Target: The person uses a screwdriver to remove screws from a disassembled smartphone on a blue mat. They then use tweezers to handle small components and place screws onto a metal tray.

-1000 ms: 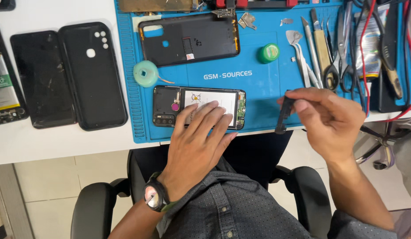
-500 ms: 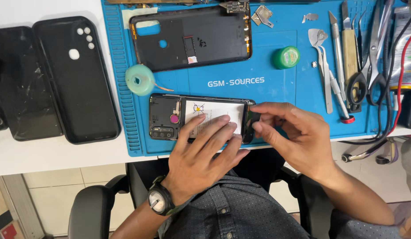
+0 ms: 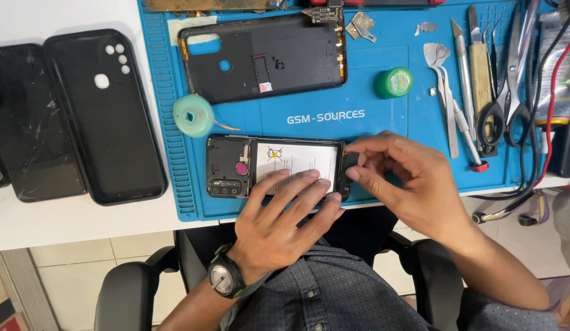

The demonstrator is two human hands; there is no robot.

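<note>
Opened phone: the opened phone lies flat, back cover off, on the near edge of the blue work mat, with its white-labelled battery facing up and its camera end to the left.
Left hand: the left hand lies palm down with fingers spread, fingertips pressing on the battery and the phone's near edge; a dark wristwatch sits on the wrist.
Right hand: the right hand is at the phone's right end, thumb and forefinger pinched on a small black part at that end; whether the part is seated in the phone cannot be told.
Just beyond the phone: a pale green tape roll rests on the mat near the phone's upper left corner; a black back cover lies inside-up farther back.
Right of the mat: a green round tin stands near the centre; beyond it lie a metal pry tool, tweezers and blades, and scissors in a row, with red and black cables at the mat's edge.
Left of the mat: a black phone case and a dark glass panel lie side by side on the white table.
Near side: a black office chair shows below the table edge.
</note>
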